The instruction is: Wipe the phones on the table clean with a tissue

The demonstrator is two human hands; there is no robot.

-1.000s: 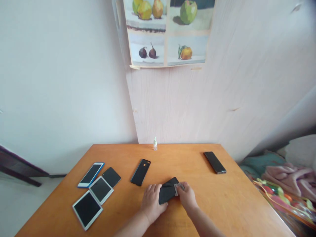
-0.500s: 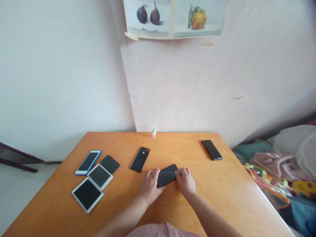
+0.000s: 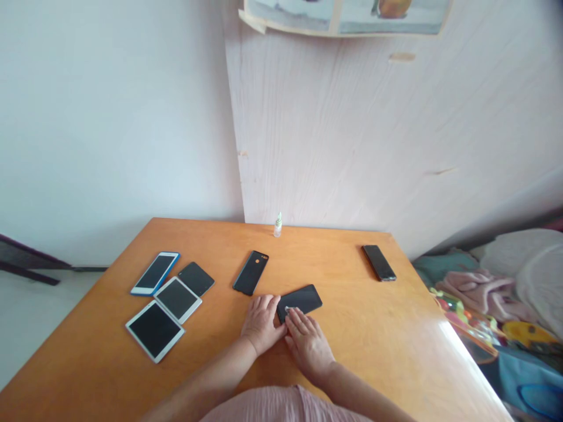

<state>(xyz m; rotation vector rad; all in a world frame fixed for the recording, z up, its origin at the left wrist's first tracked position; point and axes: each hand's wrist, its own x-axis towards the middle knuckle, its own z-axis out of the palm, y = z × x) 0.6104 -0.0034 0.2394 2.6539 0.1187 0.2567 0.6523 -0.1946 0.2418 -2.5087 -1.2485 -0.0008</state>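
A black smartphone (image 3: 303, 300) lies face up on the table, slanting up to the right. My left hand (image 3: 263, 325) grips its left end, fingers at the far corner and thumb along the near edge. My right hand (image 3: 309, 343) lies over the near left part of the screen, fingers stretched and together. Beneath its fingertips pokes out a small whitish piece (image 3: 287, 309), mostly hidden; cannot tell if it is cloth or paper. Just beyond my left hand rests an empty black phone case (image 3: 250, 273) with a round hole.
On the left lie a white phone with a blue edge (image 3: 155, 273), a dark tablet-like device (image 3: 197, 278) and two white-framed tablets, one (image 3: 178, 299) overlapping the other (image 3: 155, 332). A small clear bottle (image 3: 278, 225) stands at the back edge. Another black phone (image 3: 379, 262) lies right.
My right hand has slid from the phone's right end to its left part, bringing the small piece along. My left hand still holds the left end. The camera view has tipped downward.
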